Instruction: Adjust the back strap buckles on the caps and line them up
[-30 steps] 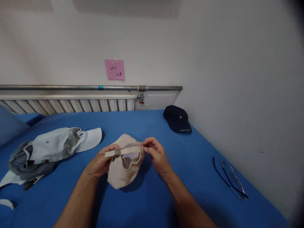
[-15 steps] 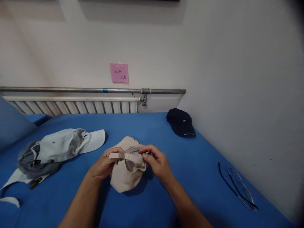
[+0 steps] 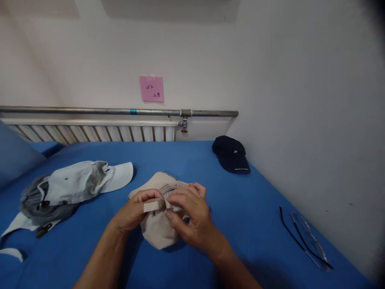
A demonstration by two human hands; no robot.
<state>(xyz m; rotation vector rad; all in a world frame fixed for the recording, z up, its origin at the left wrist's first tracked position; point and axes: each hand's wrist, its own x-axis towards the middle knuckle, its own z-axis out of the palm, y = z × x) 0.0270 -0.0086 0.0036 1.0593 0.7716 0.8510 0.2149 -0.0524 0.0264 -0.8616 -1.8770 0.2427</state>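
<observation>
A beige baseball cap (image 3: pixel 159 233) lies on the blue surface between my hands, its back opening and adjuster strap turned towards me. My left hand (image 3: pixel 130 212) is closed on the strap by its metal buckle (image 3: pixel 161 205), with the strap's loose end (image 3: pixel 150 206) sticking out to the left. From the other side my right hand (image 3: pixel 192 216) pinches the strap just right of the buckle, its thumb and forefinger close to it. Its fingers cover much of the cap's opening.
A white cap (image 3: pixel 72 182) lies over a grey cap (image 3: pixel 33 200) on the left. A navy cap (image 3: pixel 230 154) is at the back right, glasses (image 3: pixel 309 237) at the right edge. Behind the blue surface (image 3: pixel 240 220) are a radiator (image 3: pixel 123 134) and wall.
My right hand has moved left along the strap, up to the buckle. My left hand has shifted slightly right, keeping its hold. The view has tilted a little.
</observation>
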